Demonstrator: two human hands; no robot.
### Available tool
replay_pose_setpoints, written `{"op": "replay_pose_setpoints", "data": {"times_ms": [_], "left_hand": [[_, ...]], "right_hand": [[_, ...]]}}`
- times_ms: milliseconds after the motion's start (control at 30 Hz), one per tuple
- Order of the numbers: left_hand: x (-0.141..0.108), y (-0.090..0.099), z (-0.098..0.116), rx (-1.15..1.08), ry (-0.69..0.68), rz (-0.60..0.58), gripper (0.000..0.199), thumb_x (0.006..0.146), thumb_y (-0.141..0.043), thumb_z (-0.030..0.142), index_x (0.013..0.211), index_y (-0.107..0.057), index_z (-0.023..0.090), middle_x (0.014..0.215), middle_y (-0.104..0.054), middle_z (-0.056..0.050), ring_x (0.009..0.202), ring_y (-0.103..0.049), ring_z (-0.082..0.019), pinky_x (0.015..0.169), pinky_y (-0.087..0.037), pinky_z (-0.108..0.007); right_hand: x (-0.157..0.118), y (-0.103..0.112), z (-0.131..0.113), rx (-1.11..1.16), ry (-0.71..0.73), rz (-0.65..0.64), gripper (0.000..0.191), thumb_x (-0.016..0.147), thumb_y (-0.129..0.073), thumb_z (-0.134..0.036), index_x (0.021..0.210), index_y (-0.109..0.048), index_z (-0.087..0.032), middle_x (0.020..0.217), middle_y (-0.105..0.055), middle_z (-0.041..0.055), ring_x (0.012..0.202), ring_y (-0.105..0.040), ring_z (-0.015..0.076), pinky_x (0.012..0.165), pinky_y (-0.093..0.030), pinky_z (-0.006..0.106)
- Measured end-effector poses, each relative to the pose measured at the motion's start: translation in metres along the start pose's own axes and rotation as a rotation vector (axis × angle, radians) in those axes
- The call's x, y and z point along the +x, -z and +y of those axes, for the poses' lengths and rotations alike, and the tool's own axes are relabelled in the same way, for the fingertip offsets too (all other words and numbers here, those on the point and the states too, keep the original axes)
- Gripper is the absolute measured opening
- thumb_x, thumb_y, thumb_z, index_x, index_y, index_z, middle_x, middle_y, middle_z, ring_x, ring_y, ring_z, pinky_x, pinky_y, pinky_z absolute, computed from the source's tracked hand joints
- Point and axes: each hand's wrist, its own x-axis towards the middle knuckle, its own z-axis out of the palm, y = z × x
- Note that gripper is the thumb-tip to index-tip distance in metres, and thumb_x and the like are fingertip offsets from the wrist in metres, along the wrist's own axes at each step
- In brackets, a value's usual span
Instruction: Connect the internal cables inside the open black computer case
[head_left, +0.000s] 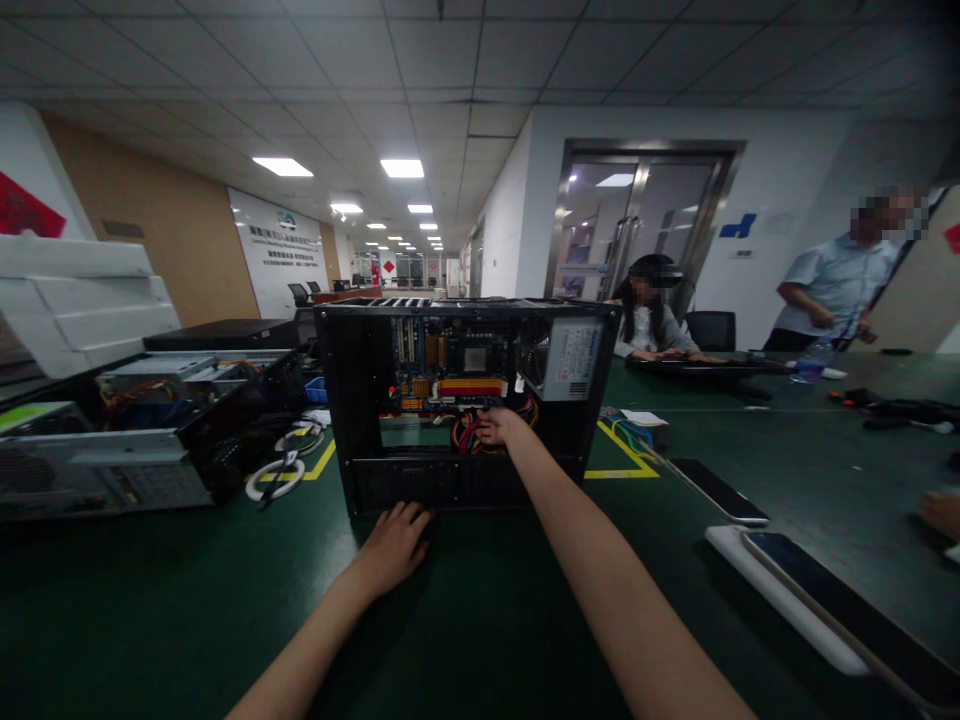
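Observation:
An open black computer case stands on the green table, its inside facing me. Within it are a motherboard, red and yellow memory slots and a silver power supply at the upper right. My right hand reaches into the lower middle, its fingers closed on the bundle of coloured cables. My left hand rests on the table against the case's lower front edge, fingers spread and holding nothing.
Another opened computer case lies left, with white cables beside it. Phones and a white slab lie right. One person sits behind the table; another stands farther right. A hand shows at the right edge.

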Motion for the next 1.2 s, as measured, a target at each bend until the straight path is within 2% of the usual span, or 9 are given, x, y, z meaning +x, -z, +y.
{"op": "replay_pose_setpoints", "data": {"times_ms": [233, 467, 833, 1200], "left_hand": [[0.000, -0.001, 0.001, 0.020, 0.004, 0.003, 0.039, 0.076, -0.038, 0.025, 0.115, -0.036, 0.026, 0.114, -0.041, -0.004, 0.106, -0.035, -0.022, 0.087, -0.030, -0.038], [0.001, -0.001, 0.000, 0.015, 0.010, -0.011, 0.042, 0.075, -0.039, 0.024, 0.116, -0.035, 0.027, 0.114, -0.041, -0.004, 0.105, -0.036, -0.022, 0.086, -0.031, -0.039], [0.000, 0.001, 0.001, 0.007, 0.003, 0.003, 0.039, 0.075, -0.038, 0.024, 0.114, -0.037, 0.027, 0.114, -0.041, -0.004, 0.105, -0.036, -0.022, 0.086, -0.031, -0.038], [0.001, -0.003, -0.001, 0.019, 0.006, 0.008, 0.040, 0.075, -0.039, 0.023, 0.114, -0.036, 0.027, 0.114, -0.041, -0.004, 0.105, -0.036, -0.022, 0.085, -0.031, -0.038]], "right_hand": [[-0.002, -0.001, -0.002, -0.038, 0.015, -0.008, 0.005, 0.080, -0.040, -0.018, 0.076, -0.043, -0.017, 0.074, -0.054, 0.0012, 0.053, -0.047, 0.0079, 0.051, -0.037, 0.020], [0.003, 0.000, -0.001, 0.011, 0.027, 0.004, 0.005, 0.080, -0.039, -0.016, 0.077, -0.041, -0.018, 0.077, -0.052, 0.0017, 0.060, -0.049, 0.0088, 0.056, -0.042, 0.022], [0.007, 0.003, 0.000, 0.060, 0.029, -0.123, 0.009, 0.081, -0.031, -0.016, 0.079, -0.039, -0.017, 0.085, -0.054, 0.0049, 0.067, -0.054, 0.0105, 0.061, -0.044, 0.027], [0.006, 0.000, 0.000, 0.020, 0.034, -0.090, 0.012, 0.080, -0.028, -0.016, 0.078, -0.040, -0.018, 0.084, -0.054, 0.0052, 0.067, -0.053, 0.0103, 0.062, -0.043, 0.027]]}}
